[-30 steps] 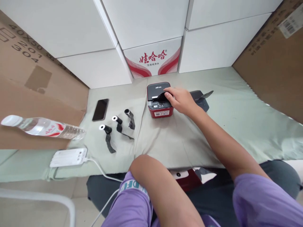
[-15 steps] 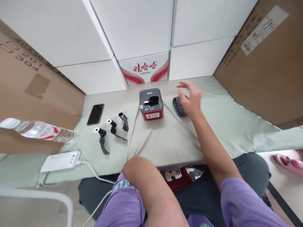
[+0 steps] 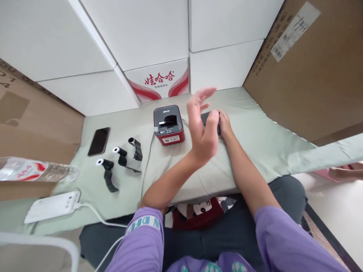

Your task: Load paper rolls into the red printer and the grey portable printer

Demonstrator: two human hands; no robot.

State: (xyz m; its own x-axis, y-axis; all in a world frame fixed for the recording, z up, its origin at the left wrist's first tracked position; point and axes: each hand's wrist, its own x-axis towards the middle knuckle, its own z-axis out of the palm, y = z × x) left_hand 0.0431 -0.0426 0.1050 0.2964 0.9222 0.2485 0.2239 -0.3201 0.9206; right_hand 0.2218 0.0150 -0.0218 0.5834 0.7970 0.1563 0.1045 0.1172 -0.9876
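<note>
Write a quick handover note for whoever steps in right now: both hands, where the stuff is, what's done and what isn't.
Left hand: raised, open, palm showing, holding nothing, in the air between the red label printer and the dark device.
Right hand: resting on the small dark device right of the printer; its grip is hidden behind the left hand.
Printer: upright on the green cloth, top slot open with a black roll inside.
Three black ribbon rolls lie loose left of the printer, beside a black phone.
Done: one roll sits in the printer.
Left: the three rolls are untouched.
</note>
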